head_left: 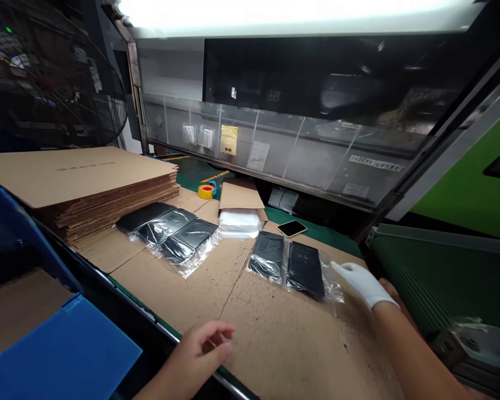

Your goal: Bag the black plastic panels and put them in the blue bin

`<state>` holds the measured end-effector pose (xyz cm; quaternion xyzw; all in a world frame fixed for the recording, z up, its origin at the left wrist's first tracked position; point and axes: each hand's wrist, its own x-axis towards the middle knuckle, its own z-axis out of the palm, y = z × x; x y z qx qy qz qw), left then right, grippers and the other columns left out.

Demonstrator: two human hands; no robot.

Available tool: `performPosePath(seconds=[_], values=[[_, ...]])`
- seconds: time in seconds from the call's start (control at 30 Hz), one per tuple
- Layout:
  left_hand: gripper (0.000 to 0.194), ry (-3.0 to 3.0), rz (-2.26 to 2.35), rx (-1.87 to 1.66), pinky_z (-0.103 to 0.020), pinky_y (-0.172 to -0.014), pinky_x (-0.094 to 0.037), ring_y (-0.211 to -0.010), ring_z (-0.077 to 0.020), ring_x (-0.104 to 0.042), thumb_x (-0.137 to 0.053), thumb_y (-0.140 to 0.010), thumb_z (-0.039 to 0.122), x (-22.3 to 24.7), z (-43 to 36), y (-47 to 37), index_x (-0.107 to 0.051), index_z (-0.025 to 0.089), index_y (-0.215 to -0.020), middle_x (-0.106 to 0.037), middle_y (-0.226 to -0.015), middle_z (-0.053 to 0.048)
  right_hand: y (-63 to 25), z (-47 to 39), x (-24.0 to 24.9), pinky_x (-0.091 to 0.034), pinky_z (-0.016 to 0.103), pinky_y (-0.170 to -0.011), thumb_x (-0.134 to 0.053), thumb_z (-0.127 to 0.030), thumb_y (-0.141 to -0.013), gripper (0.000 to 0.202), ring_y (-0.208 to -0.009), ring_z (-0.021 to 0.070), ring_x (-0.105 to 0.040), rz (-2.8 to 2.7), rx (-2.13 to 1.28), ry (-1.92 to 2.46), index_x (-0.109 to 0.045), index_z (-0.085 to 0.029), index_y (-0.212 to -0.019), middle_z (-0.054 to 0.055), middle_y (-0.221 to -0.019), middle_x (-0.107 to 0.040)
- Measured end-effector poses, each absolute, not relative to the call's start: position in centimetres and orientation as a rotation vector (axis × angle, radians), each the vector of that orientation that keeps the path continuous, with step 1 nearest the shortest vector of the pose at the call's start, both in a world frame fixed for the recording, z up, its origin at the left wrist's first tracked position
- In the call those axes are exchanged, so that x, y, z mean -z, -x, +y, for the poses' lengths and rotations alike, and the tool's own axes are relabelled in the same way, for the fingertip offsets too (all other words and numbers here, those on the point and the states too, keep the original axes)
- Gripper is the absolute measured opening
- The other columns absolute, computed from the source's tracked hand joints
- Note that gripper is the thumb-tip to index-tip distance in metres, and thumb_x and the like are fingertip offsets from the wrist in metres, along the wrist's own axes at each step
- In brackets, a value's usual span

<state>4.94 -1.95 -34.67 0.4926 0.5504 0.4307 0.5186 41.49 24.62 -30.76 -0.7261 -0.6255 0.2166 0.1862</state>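
My left hand (pixel 202 353) is bare and hovers over the front edge of the bench, its fingers loosely curled and apart with nothing in them. My right hand (pixel 360 282), in a white glove, is at the right with fingers stretched towards the clear plastic edge of a bagged black flat item (pixel 305 269). Whether it touches the plastic is unclear. Just left of that item lies another bagged black flat item (pixel 267 253). Further left, more bagged black flat items (pixel 170 228) lie partly overlapping in clear plastic.
An open cardboard box (pixel 241 194) with white wrapped contents is at the back, beside yellow tape (pixel 206 191) and a phone (pixel 292 228). Stacked cardboard sheets (pixel 83 172) rise at left, near a blue bin (pixel 62 350). A green ribbed conveyor (pixel 450 272) runs at right.
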Motion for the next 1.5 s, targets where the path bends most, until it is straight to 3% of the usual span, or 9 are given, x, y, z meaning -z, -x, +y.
performPosePath(seconds=[0.1, 0.2, 0.43, 0.63, 1.0, 1.2, 1.33, 1.4, 1.5], values=[[0.047, -0.607, 0.925, -0.827, -0.032, -0.073, -0.053, -0.088, -0.0201, -0.065, -0.074, -0.072, 0.035, 34.6, 2.1, -10.1, -0.058, 0.016, -0.112, -0.064, -0.108, -0.011, -40.1, 28.3, 30.4, -0.041, 0.035, -0.092, -0.047, -0.056, -0.083, 0.044, -0.110, 0.0296, -0.058, -1.897, -0.462, 1.971, -0.063, -0.018, -0.100, 0.013, -0.112, -0.066], [0.042, -0.367, 0.681, -0.610, -0.038, -0.075, -0.054, -0.083, -0.0231, -0.068, -0.078, -0.068, 0.035, 35.0, 7.4, -15.7, -0.056, 0.012, -0.096, -0.067, -0.096, -0.014, -38.3, 32.5, 30.8, -0.039, 0.032, -0.096, -0.049, -0.053, -0.085, 0.046, -0.115, 0.0265, -0.057, -2.070, -0.483, 1.877, -0.062, -0.018, -0.111, 0.013, -0.122, -0.063], [0.046, -0.240, 0.956, -0.541, -0.034, -0.060, -0.056, -0.072, -0.0273, -0.069, -0.049, -0.090, 0.053, 35.5, 17.5, -22.4, -0.053, 0.007, -0.085, -0.065, -0.077, -0.021, -37.4, 38.7, 32.9, -0.044, 0.043, -0.092, -0.046, -0.057, -0.089, 0.047, -0.098, 0.0212, -0.061, -2.232, -0.643, 1.898, -0.064, -0.014, -0.099, 0.009, -0.104, -0.067], [0.042, -0.366, 1.079, -0.578, -0.024, -0.053, -0.053, -0.058, -0.0157, -0.065, -0.029, -0.100, 0.031, 34.8, 18.4, -22.7, -0.057, 0.004, -0.087, -0.065, -0.072, -0.013, -38.8, 38.5, 33.1, -0.043, 0.036, -0.080, -0.052, -0.072, -0.075, 0.060, -0.086, 0.0275, -0.062, -2.296, -0.772, 1.848, -0.069, -0.014, -0.076, 0.012, -0.090, -0.068], [0.029, -0.548, 1.150, -1.023, -0.020, -0.053, -0.053, -0.058, -0.0114, -0.064, -0.042, -0.097, 0.029, 32.1, 16.2, -16.6, -0.055, 0.010, -0.079, -0.067, -0.076, -0.009, -30.9, 38.5, 29.0, -0.039, 0.029, -0.064, -0.051, -0.077, -0.070, 0.063, -0.069, 0.0181, -0.054, -2.432, -0.733, 1.513, -0.068, -0.016, -0.076, 0.005, -0.076, -0.065], [0.033, -0.595, 1.242, -0.742, -0.023, -0.051, -0.050, -0.051, -0.0127, -0.061, -0.042, -0.095, 0.037, 33.1, 16.9, -12.3, -0.057, 0.012, -0.080, -0.065, -0.068, -0.008, -26.5, 40.9, 31.5, -0.043, 0.030, -0.067, -0.068, -0.064, -0.066, 0.049, -0.074, 0.0210, -0.060, -2.490, -0.787, 1.484, -0.069, -0.016, -0.079, 0.007, -0.080, -0.068], [0.037, -1.495, 1.537, -0.729, -0.043, -0.081, -0.053, -0.087, -0.0276, -0.066, -0.057, -0.083, 0.048, 32.5, 16.3, -10.1, -0.065, 0.015, -0.097, -0.068, -0.094, -0.015, -26.4, 41.3, 33.0, -0.045, 0.029, -0.073, -0.071, -0.062, -0.065, 0.048, -0.082, 0.0219, -0.062, -2.466, -0.906, 1.504, -0.070, -0.017, -0.082, 0.007, -0.083, -0.070], [0.053, -2.085, 1.459, -0.846, -0.052, -0.108, -0.031, -0.123, -0.0345, -0.048, -0.067, -0.077, 0.043, 32.7, 16.6, -9.4, -0.058, 0.020, -0.124, -0.056, -0.130, -0.016, -26.5, 41.1, 33.2, -0.046, 0.028, -0.074, -0.069, -0.063, -0.065, 0.050, -0.083, 0.0216, -0.061, -2.452, -0.996, 1.493, -0.070, -0.016, -0.082, 0.007, -0.082, -0.069], [0.076, -2.508, 1.160, -0.702, -0.053, -0.116, -0.006, -0.142, -0.0362, -0.019, -0.070, -0.077, 0.042, 34.3, 18.1, -8.7, -0.040, 0.019, -0.143, -0.029, -0.152, -0.015, -26.8, 40.3, 32.6, -0.047, 0.028, -0.073, -0.071, -0.064, -0.063, 0.052, -0.081, 0.0217, -0.061, -2.423, -1.158, 1.489, -0.069, -0.014, -0.078, 0.006, -0.078, -0.068]])
